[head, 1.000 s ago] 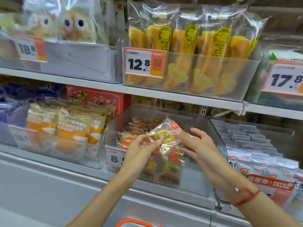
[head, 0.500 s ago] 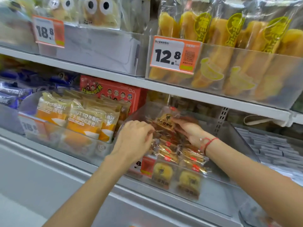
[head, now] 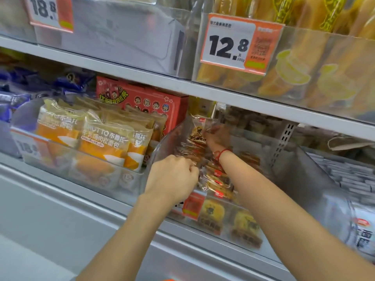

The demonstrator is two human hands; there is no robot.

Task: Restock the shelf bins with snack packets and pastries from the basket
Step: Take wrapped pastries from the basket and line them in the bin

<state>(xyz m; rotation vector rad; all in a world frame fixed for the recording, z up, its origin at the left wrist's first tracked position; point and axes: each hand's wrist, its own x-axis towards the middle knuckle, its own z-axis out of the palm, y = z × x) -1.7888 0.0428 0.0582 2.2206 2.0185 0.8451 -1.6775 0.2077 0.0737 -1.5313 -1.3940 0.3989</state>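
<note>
Grey metal shop shelving (head: 142, 79) fills the view, with clear plastic bins ranged along two tiers. Deep in the middle clear bin (head: 168, 136) on the lower tier, the right hand (head: 218, 136), a red cord at its wrist, pinches a small clear-wrapped yellow pastry packet (head: 199, 129) between curled fingers and holds it upright against the back of the row. That packet lies up and left of the hand, its long axis near vertical, its face turned toward the camera. Nearer the front, the left hand (head: 172, 175) is curled at the bin's left side, knuckles up; its fingertips seem to nip the crinkled wrappers of the stacked pastry packets (head: 215, 179) just beside it, though the grip itself is hidden. The right hand is plainly the closer one to the back slot, so seating the packet there likely falls to it, while the left steadies the row. Orange-and-white bread packets (head: 105, 140) fill the neighbouring bin on the left, a red printed carton (head: 142, 102) behind them, and an orange price label reading 12.8 (head: 241, 44) hangs above
</note>
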